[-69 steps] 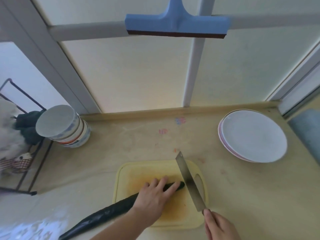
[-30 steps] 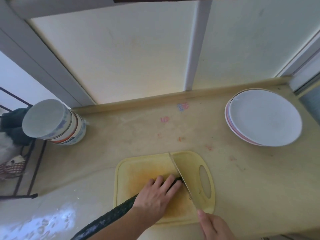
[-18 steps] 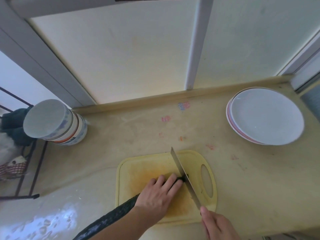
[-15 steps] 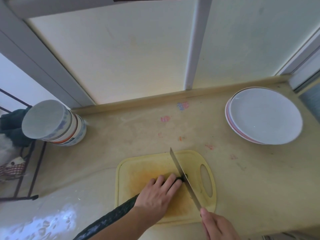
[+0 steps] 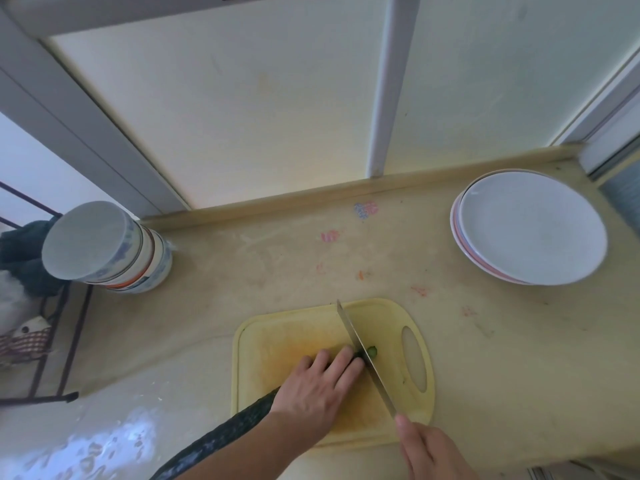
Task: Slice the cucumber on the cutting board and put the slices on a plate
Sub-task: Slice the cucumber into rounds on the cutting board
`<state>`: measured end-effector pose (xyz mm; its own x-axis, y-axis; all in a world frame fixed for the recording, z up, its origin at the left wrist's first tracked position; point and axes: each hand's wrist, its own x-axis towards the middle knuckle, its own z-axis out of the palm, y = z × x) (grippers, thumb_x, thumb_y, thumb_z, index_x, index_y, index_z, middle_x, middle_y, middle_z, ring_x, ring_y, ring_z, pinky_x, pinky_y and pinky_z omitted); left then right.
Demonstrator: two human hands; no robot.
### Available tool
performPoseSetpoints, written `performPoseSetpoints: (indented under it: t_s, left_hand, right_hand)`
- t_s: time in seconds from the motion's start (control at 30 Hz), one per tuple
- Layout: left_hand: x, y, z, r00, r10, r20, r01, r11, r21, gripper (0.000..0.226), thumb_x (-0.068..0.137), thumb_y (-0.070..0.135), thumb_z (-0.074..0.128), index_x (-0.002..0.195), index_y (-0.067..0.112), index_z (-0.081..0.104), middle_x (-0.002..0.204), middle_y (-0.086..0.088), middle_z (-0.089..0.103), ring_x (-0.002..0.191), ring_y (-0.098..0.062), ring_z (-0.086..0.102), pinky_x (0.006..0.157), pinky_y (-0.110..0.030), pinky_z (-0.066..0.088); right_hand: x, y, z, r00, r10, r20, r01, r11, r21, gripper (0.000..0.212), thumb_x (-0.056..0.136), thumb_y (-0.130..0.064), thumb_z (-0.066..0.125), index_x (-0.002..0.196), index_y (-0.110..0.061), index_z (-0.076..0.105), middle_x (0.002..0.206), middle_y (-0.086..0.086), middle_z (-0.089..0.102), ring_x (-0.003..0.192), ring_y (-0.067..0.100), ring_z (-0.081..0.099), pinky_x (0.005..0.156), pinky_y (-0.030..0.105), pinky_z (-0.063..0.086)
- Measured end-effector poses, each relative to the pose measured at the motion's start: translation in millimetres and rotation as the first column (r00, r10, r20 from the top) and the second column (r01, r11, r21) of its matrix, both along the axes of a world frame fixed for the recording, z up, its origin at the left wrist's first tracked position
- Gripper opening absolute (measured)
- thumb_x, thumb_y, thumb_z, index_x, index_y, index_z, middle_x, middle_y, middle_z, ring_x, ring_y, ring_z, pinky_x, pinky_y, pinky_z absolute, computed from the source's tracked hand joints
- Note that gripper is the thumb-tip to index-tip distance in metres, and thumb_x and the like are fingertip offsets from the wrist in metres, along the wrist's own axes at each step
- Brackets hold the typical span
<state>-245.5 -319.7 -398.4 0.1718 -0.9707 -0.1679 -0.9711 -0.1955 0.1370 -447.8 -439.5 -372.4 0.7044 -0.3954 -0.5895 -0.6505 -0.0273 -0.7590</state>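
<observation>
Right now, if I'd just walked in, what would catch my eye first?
The knife cutting the dark cucumber on the yellow cutting board at the near edge, the left hand pressing the cucumber down. Then the white plates stacked far right, and the stacked bowls far left.

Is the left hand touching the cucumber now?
Touching. The head view shows the left hand lying on the cucumber, fingers pressing it onto the cutting board beside the knife.

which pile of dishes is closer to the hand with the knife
The stack of white plates, far right of the right hand; the striped bowl stack sits far left.
</observation>
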Motion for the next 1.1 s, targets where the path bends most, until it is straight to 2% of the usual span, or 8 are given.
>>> performPoseSetpoints:
  t_s: [0.07, 0.2, 0.43, 0.5, 0.63, 0.83, 0.93, 1.1]
  left_hand:
    - [0, 0, 0, 1.000, 0.006, -0.008, -0.007, 1.000, -0.022, 0.055, 0.086, 0.022, 0.033, 0.138, 0.021, 0.049, 0.134, -0.002, 0.050, 0.090, -0.023, 0.046, 0.064, -0.031, 0.053]
    - [0, 2, -2, 1.000, 0.000, 0.000, 0.000, 0.999, -0.049, 0.053, 0.087, 0.021, 0.034, 0.137, 0.022, 0.049, 0.135, -0.001, 0.050, 0.091, -0.022, 0.047, 0.065, -0.031, 0.053]
    - [-1, 3, 0, 1.000, 0.008, -0.027, -0.009, 0.999, -0.036, 0.054, 0.095, 0.019, 0.018, 0.148, 0.021, 0.023, 0.150, -0.005, 0.032, 0.107, -0.028, 0.049, 0.085, -0.040, 0.050]
    - [-1, 3, -2, 0.999, 0.010, -0.043, -0.013, 0.998, -0.069, 0.052, 0.093, 0.019, 0.027, 0.143, 0.021, 0.039, 0.141, -0.003, 0.044, 0.096, -0.025, 0.056, 0.073, -0.035, 0.054]
    - [-2, 3, -4, 1.000, 0.005, -0.027, -0.009, 0.991, -0.130, 0.048, 0.089, 0.020, 0.033, 0.134, 0.021, 0.049, 0.132, -0.002, 0.054, 0.090, -0.022, 0.058, 0.066, -0.032, 0.055]
    - [-1, 4, -6, 1.000, 0.007, -0.004, -0.007, 0.992, -0.125, 0.049, 0.090, 0.021, 0.033, 0.137, 0.019, 0.047, 0.134, -0.003, 0.054, 0.091, -0.023, 0.057, 0.067, -0.033, 0.055]
    - [-1, 3, -8, 1.000, 0.005, 0.015, -0.003, 0.990, -0.141, 0.050, 0.090, 0.022, 0.033, 0.137, 0.019, 0.047, 0.135, -0.003, 0.052, 0.091, -0.023, 0.054, 0.066, -0.033, 0.054]
    - [-2, 3, -7, 1.000, 0.019, -0.001, -0.019, 0.989, -0.145, 0.049, 0.088, 0.022, 0.035, 0.135, 0.021, 0.049, 0.134, -0.003, 0.050, 0.092, -0.023, 0.053, 0.066, -0.031, 0.054]
  right_hand:
    - [20, 2, 15, 0.994, -0.061, -0.087, 0.054, 0.995, -0.082, 0.074, 0.066, -0.096, 0.029, 0.064, -0.027, 0.053, 0.056, -0.002, 0.055, 0.053, 0.000, 0.050, 0.061, 0.015, 0.040]
    - [29, 1, 28, 0.986, -0.134, -0.101, 0.113, 0.974, -0.195, 0.054, 0.100, -0.046, 0.041, 0.051, -0.024, 0.043, 0.044, -0.009, 0.047, 0.049, 0.004, 0.044, 0.056, 0.021, 0.034]
    - [23, 5, 31, 0.977, -0.208, -0.044, 0.200, 0.970, -0.135, 0.056, 0.096, -0.053, 0.048, 0.045, -0.028, 0.046, 0.046, -0.002, 0.049, 0.054, 0.012, 0.053, 0.062, 0.027, 0.041]
    - [22, 13, 33, 0.970, -0.238, 0.047, 0.242, 0.961, -0.136, 0.053, 0.086, -0.067, 0.053, 0.048, -0.030, 0.051, 0.042, 0.002, 0.049, 0.050, 0.018, 0.054, 0.059, 0.027, 0.042]
    - [17, 11, 41, 0.977, -0.214, 0.004, 0.212, 0.962, -0.170, 0.052, 0.099, -0.039, 0.050, 0.056, -0.010, 0.055, 0.046, -0.006, 0.056, 0.051, 0.006, 0.054, 0.057, 0.022, 0.041]
    - [29, 37, 27, 0.885, -0.459, 0.074, 0.465, 0.880, -0.100, 0.071, 0.065, -0.083, 0.053, 0.031, -0.021, 0.041, 0.024, 0.004, 0.030, 0.041, 0.013, 0.033, 0.053, 0.049, 0.042]
    - [35, 28, 35, 0.922, -0.388, 0.006, 0.385, 0.915, -0.122, 0.056, 0.091, -0.055, 0.058, 0.042, -0.030, 0.047, 0.040, -0.002, 0.048, 0.050, 0.027, 0.048, 0.060, 0.041, 0.042]
    - [26, 5, 31, 0.981, -0.170, -0.094, 0.161, 0.982, -0.102, 0.054, 0.097, -0.056, 0.038, 0.057, -0.023, 0.051, 0.051, -0.009, 0.053, 0.055, 0.006, 0.051, 0.062, 0.021, 0.040]
